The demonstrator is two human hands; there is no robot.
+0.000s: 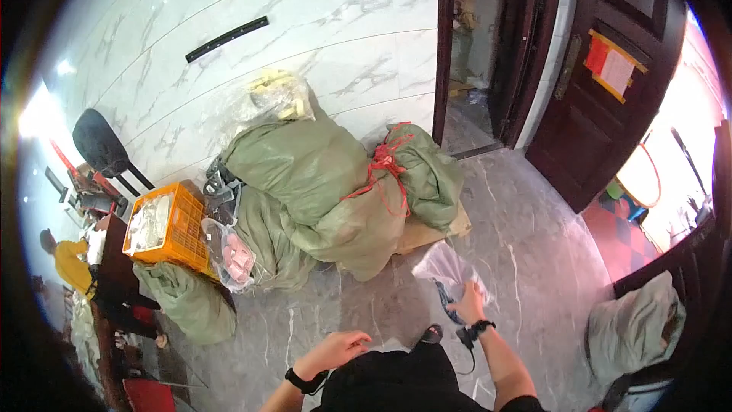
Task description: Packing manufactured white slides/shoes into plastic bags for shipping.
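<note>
My right hand [469, 305] is out in front of me to the right, its fingers closed on a clear plastic bag [446, 263]. The bag's wide end spreads away from me over the grey floor. Something dark blue [444, 299] shows at the bag beside my fingers; its kind is unclear. My left hand [341, 352] is close to my black shirt, with loosely bent fingers and nothing visible in them. Dark bands circle both wrists, and a thin cable hangs by the right one.
Large green woven sacks [305, 168] tied with red string are piled against the marble wall. An orange crate [187, 221] stands left of them. Right are an open dark door [602, 99] and a pale sack [637, 328]. A person in yellow [72, 263] is at the far left.
</note>
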